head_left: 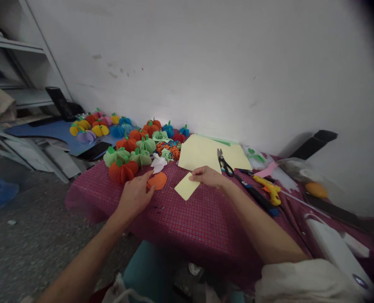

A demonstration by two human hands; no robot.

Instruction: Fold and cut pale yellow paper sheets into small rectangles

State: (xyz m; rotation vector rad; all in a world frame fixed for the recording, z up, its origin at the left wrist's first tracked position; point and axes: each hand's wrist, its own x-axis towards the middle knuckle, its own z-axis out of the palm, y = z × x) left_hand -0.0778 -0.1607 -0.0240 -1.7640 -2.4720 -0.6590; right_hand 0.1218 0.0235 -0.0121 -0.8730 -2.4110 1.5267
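Observation:
My right hand [205,176] pinches a pale yellow paper rectangle [187,187] at its upper right corner, just over the checked cloth. To the left, my left hand [138,189] rests with thumb and fingers apart at the left edge of a rounded orange paper cutout [158,181], partly covering it. A white paper cutout [158,163] lies just behind the orange one. Close to my left hand sits an orange paper pumpkin [123,171] with a green stem. Behind my right hand are large pale yellow sheets [197,152], with black-handled scissors [224,163] on them.
Paper pumpkins in several colours [145,144] crowd the back left, beside a pile of paper shreds [168,150]. At right are a yellow glue gun [269,188], a blue-and-black tool [259,198] and a white device [335,248]. A phone [95,150] lies on the blue table [56,134].

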